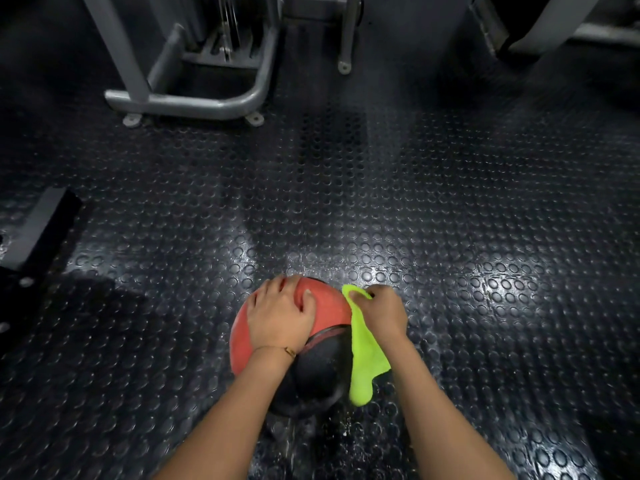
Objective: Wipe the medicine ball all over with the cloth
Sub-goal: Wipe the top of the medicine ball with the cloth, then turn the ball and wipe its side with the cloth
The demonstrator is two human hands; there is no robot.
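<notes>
A red and black medicine ball [325, 306] rests on the studded rubber floor just in front of me. My left hand [280, 315] lies flat on top of its red half, fingers spread, a thin bracelet on the wrist. My right hand [384, 310] is closed on a bright green cloth [365, 355] and presses it against the ball's right side. The cloth hangs down past the black half toward the floor. The underside of the ball is hidden.
Dark studded rubber flooring [450, 220] spreads all around. A grey metal machine frame [194, 102] with bolted feet stands at the back left. A dark padded piece of equipment [38, 233] sits at the left edge. More grey framework [554, 26] is at the back right.
</notes>
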